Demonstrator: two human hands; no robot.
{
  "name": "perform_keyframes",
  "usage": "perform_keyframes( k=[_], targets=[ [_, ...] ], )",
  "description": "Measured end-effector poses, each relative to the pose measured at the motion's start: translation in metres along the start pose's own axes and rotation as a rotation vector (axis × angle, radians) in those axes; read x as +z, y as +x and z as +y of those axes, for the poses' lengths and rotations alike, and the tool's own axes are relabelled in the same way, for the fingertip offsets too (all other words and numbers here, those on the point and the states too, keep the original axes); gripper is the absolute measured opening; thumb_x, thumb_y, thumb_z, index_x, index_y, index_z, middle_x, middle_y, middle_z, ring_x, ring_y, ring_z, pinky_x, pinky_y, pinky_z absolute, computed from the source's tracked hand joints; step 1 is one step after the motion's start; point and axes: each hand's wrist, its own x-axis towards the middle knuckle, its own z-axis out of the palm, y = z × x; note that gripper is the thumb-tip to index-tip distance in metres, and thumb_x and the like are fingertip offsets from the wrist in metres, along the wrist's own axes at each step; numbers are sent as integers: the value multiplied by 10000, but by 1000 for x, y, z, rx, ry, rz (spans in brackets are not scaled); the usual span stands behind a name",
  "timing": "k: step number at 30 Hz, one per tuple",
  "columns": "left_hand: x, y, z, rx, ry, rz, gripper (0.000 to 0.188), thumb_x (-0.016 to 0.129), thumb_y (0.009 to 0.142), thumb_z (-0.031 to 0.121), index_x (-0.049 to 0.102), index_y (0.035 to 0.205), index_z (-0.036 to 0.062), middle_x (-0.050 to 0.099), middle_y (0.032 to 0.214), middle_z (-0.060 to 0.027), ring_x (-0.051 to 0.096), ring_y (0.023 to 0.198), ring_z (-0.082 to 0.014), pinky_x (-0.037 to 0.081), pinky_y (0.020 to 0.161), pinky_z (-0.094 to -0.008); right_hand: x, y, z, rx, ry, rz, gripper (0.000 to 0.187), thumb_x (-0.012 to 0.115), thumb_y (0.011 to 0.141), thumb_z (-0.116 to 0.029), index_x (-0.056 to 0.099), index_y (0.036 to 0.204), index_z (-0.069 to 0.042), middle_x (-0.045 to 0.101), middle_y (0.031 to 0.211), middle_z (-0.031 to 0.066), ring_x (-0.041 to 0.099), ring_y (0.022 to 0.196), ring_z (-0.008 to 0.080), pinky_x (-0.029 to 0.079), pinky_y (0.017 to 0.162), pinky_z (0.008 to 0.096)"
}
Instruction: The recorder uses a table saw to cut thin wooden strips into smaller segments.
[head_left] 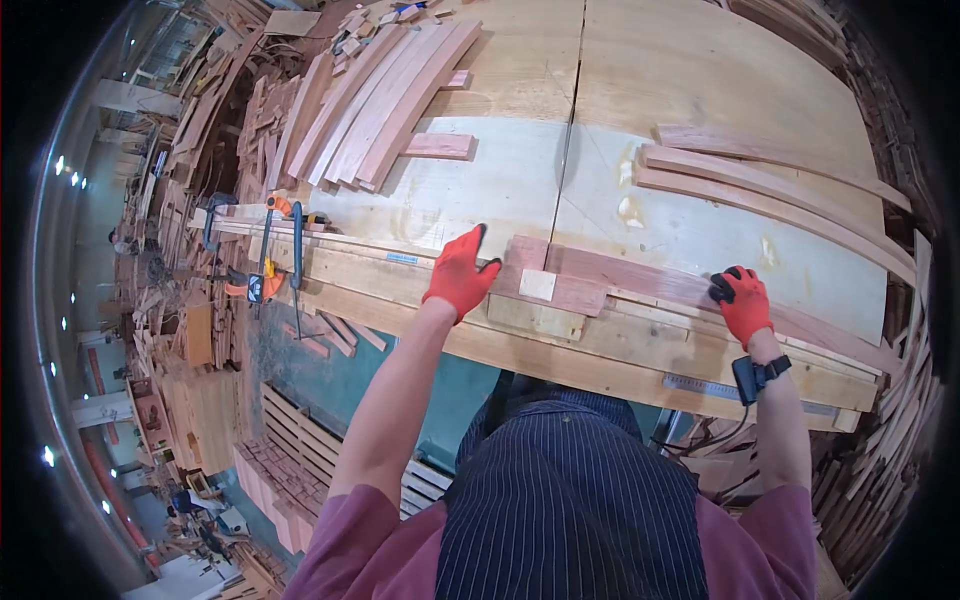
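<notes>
My left hand (463, 272), in a red work glove with black fingertips, hovers at the bench's front side with thumb and forefinger apart. It holds nothing. Just right of it lies a short reddish wood block (525, 256), with a small pale square piece (537, 285) below. From there a long reddish wooden strip (640, 275) runs right along the bench. My right hand (743, 302), gloved alike, has its fingers curled over this strip. A light wood block (535, 318) sits at the front ledge, under the pale square.
Long wooden strips (770, 190) lie at the right of the bench; several boards (400, 100) are stacked at the far left. An orange and black clamp (268, 250) grips the bench's left end. A steel ruler (700, 385) lies along the front edge. Scrap wood heaps surround the bench.
</notes>
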Motion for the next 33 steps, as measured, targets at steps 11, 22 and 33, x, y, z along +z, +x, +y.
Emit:
perform_keyframes(
  k=[11,22,33],
  targets=[
    [22,91,20,33,131,-563,664,784,835,385,609,1405,92,564,1376,-219,496,1364,-386,465,1121,-452,-13,-4,67,201,126,-138,450,797,789,-203,721,1221,-101,654,1224,159,604,1176,368,507,1032,441],
    [-222,249,-100,-15,-1665,329,289,670,1022,242,679,1278,107,696,1281,-35,637,1192,-231,548,999,-451,46,55,-61,145,52,-132,438,792,799,-269,745,1193,-83,661,1273,186,599,1222,378,496,1062,450],
    [-268,32,-259,-281,-1332,896,488,708,993,119,522,1427,-1,606,1352,-98,648,1164,-180,561,929,-317,77,153,-373,24,-73,-213,372,735,877,-321,723,1162,-82,654,1216,132,600,1205,325,488,1003,459]
  ],
)
